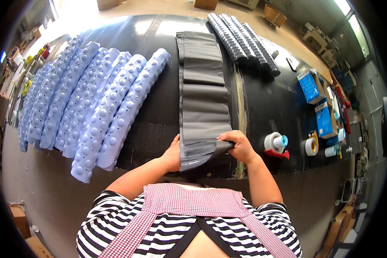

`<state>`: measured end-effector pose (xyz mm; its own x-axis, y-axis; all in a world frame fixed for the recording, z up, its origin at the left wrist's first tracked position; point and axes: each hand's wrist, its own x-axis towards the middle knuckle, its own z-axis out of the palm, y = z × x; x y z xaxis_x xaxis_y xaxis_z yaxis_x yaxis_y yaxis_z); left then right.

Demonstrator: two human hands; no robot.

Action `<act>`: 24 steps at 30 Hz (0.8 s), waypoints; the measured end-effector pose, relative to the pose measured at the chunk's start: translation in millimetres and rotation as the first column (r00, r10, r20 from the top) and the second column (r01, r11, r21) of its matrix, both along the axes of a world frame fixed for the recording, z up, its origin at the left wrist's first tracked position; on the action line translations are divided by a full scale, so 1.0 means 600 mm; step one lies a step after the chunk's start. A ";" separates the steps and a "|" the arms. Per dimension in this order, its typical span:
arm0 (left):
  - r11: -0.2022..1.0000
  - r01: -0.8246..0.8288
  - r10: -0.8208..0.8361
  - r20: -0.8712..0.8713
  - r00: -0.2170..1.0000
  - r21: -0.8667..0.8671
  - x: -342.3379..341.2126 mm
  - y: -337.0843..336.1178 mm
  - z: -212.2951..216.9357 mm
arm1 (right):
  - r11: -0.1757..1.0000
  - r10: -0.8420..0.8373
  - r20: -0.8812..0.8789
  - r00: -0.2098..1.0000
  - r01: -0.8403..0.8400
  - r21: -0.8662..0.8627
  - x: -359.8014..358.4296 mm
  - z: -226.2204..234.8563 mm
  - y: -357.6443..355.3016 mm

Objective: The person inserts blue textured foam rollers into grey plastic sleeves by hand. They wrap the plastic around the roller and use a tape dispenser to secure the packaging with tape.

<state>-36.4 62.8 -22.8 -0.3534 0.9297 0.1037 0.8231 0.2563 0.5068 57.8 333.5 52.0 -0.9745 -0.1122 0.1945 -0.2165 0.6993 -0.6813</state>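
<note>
A long stack of dark grey plastic bags (205, 96), flat and creased crosswise, runs away from me down the middle of the table. Its near end hangs at the table's front edge. My right hand (241, 146) is closed on the near right corner and lifts it, so the layers bend and fan apart. At the near left edge, my left hand (173, 154) grips the side of the stack; its fingertips are partly hidden by the plastic.
Rolled light-blue bubbled mats (112, 116) lie in a row at left. Several black bubbled rolls (241, 41) rest at the far right. Tape rolls (274, 142), a red tape dispenser (280, 154) and blue boxes (310, 87) stand on the right of the black table (271, 103).
</note>
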 end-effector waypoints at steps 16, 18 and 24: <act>0.965 0.177 -0.138 -0.198 0.970 0.193 0.044 -0.045 -0.031 | 0.870 0.172 0.548 0.818 -0.387 0.304 0.067 0.014 -0.022; 0.962 0.166 -0.148 -0.099 0.984 0.217 0.053 -0.065 -0.024 | 0.807 0.164 0.625 0.763 -0.469 0.360 0.078 0.036 -0.024; 0.781 -0.525 0.462 0.254 0.850 0.338 -0.017 -0.053 0.036 | 0.931 0.346 0.524 0.778 -0.353 -0.091 -0.084 0.093 0.085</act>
<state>-46.5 31.0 -0.9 -0.7931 0.5195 0.3180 0.5432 0.3670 0.7551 7.7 384.4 107.6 -0.8197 -0.4643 -0.3355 -0.0616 0.6538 -0.7541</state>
